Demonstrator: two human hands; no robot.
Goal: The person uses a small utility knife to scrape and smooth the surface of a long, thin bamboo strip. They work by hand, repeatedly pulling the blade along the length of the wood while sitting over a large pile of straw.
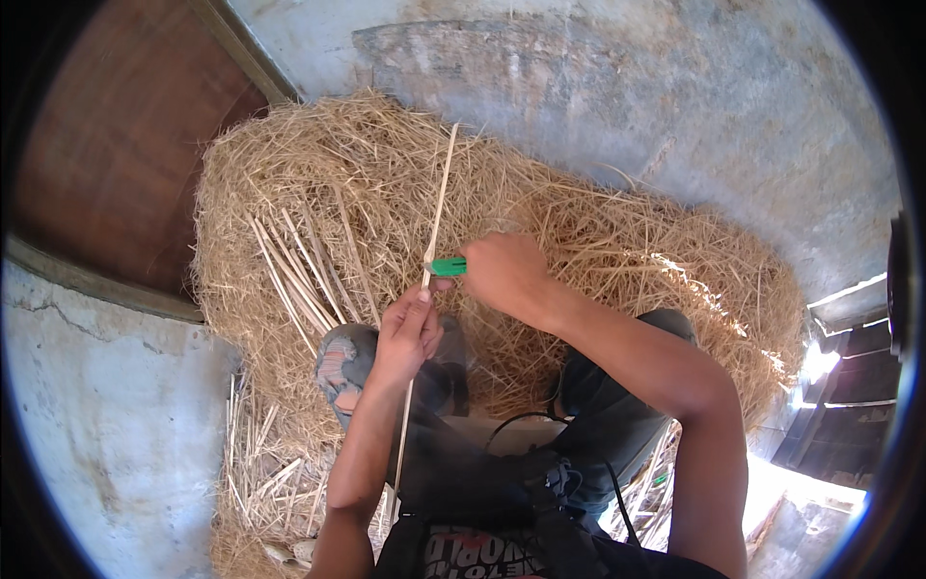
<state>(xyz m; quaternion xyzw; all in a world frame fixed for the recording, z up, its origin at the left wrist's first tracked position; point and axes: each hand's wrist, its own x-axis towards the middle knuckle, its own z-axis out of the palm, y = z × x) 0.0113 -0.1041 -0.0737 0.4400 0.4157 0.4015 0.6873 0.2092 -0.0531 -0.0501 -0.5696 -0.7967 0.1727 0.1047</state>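
Observation:
My left hand (407,331) is closed around a long, thin pale strip, apparently bamboo (443,198). The strip runs from the straw at the far side, through my fingers and down past my left knee. My right hand (508,277) grips a green-handled cutter knife (449,266), its front end against the strip just beyond my left thumb. At that spot the strip looks slightly raised or split. Most of the knife's handle is hidden inside my right fist.
A heap of dry straw (318,145) spreads before me, with several pale strips (294,275) lying on it at the left. More cut pieces (265,473) lie beside my left leg. A bluish wall (617,87) stands behind, and a brown panel (125,135) at far left.

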